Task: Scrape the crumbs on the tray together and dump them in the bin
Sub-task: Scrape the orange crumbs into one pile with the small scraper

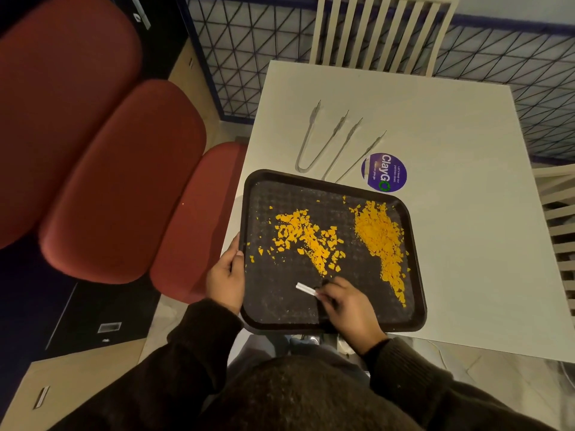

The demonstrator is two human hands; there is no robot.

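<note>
**On the white table: a dark tray with crumbs in two heaps**

On the near left corner of the white table (451, 213) lies a dark square tray (280, 309) with a raised rim and a textured floor. Its near edge hangs a little past the table's edge.

Reading the tray as a clock face from the wearer's side, the orange crumbs lie in two groups. The looser patch (308, 241) spreads from the centre out toward 10 o'clock, with stray flakes around it. The denser heap (379, 241) runs in a long band along the right side, from about 1 o'clock down to 4 o'clock.

The left hand (225, 275) grips the tray's rim at about 8 o'clock, thumb on top of the rim and the fingers wrapped under the edge. The right hand (348, 303) is over the tray floor at 6 o'clock. Its fingertips pinch a small white strip (306, 289) whose free end points toward 9 o'clock, just short of the looser patch's lower tip. Whether the strip's edge touches the floor cannot be told.

Beyond the tray at 12 o'clock, two pairs of metal tongs (308, 135) (342, 149) lie flat on the table, their tips pointing away. A round purple "ClayGo" sticker (384, 172) sits at 1 o'clock, just beside the tray's far rim.

Red cushioned seats (124, 181) stand to the left of the table. A white slatted chair (379, 32) stands at its far side before a wire-mesh fence (249, 57).
</note>
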